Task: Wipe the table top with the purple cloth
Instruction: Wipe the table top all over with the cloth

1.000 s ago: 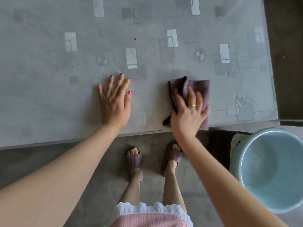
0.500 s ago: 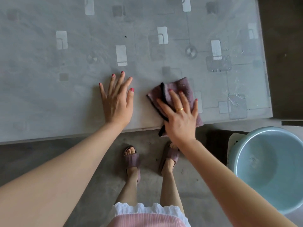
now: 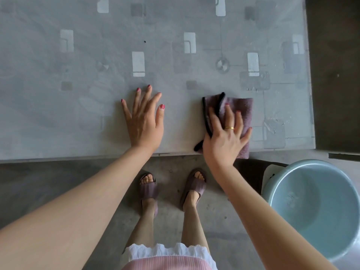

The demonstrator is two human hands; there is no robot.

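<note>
The table top is grey, patterned with pale rectangles and faint squares, and its near edge runs across the middle of the view. On it, left of centre, the left hand lies flat, palm down, with straight fingers spread apart and red-painted nails; it holds nothing and rests just inside the near edge. Below the edge, on the concrete floor, two feet in dark slippers stand side by side, and a pink skirt with a white frill shows at the bottom. To the right of the left hand, and apart from it, the purple cloth lies folded on the table near the front right corner, its black-trimmed edge curling along its left side and its lower part hanging slightly over the table's edge. The right hand presses down on the cloth with straight, slightly spread fingers, a gold ring on one of them. Farthest right, on the floor beside the table, stands a pale blue basin.
</note>
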